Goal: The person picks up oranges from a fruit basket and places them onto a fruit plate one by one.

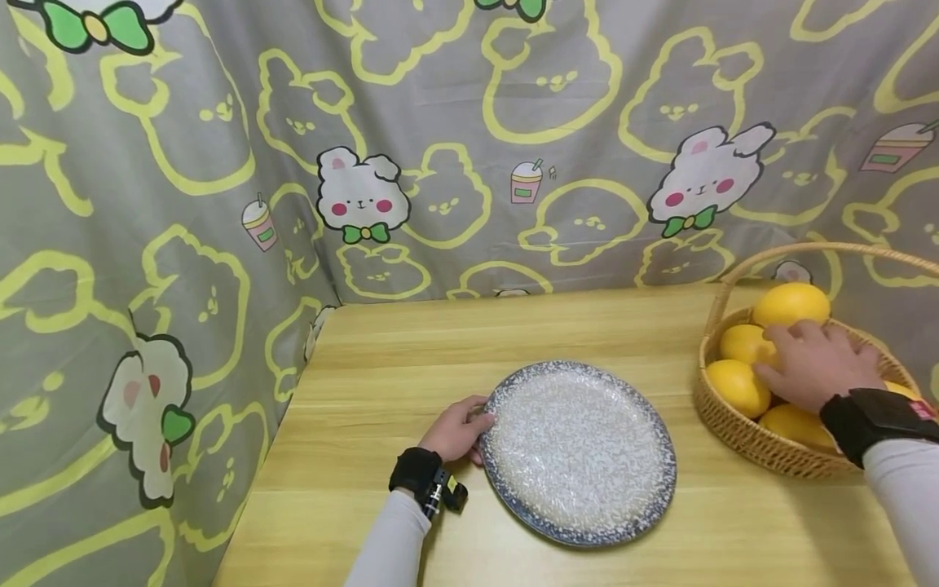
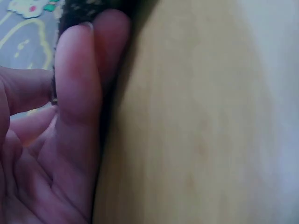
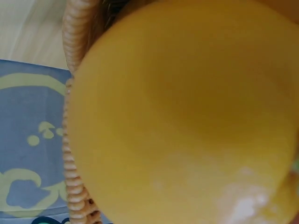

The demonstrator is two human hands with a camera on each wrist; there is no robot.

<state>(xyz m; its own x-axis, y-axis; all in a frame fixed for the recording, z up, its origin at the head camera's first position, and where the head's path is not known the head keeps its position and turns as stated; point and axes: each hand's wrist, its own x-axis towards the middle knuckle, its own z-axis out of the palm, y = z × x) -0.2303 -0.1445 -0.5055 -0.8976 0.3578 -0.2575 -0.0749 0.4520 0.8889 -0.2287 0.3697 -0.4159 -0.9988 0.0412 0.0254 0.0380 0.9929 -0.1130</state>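
My left hand (image 1: 455, 430) grips the left rim of a round speckled plate (image 1: 579, 456), pale in the middle with a blue-grey edge. In the left wrist view, digits (image 2: 77, 74) pinch the plate's dark edge (image 2: 77, 14) close to the tabletop. At the right, my right hand (image 1: 822, 363) lies palm down over yellow, lemon-like fruits (image 1: 737, 387) in a wicker basket (image 1: 741, 444). Its fingers are spread and bent, and what lies under the palm is hidden. One smooth yellow fruit (image 3: 187, 107) fills most of the right wrist view, with no fingers clearly visible.
The basket's tall arched handle (image 1: 715, 314) rises beside the right hand. Both things stand on a wood-grain table (image 1: 381, 367). A grey curtain (image 1: 440, 106) with yellow outlines and white cartoon figures hangs along the back and left.
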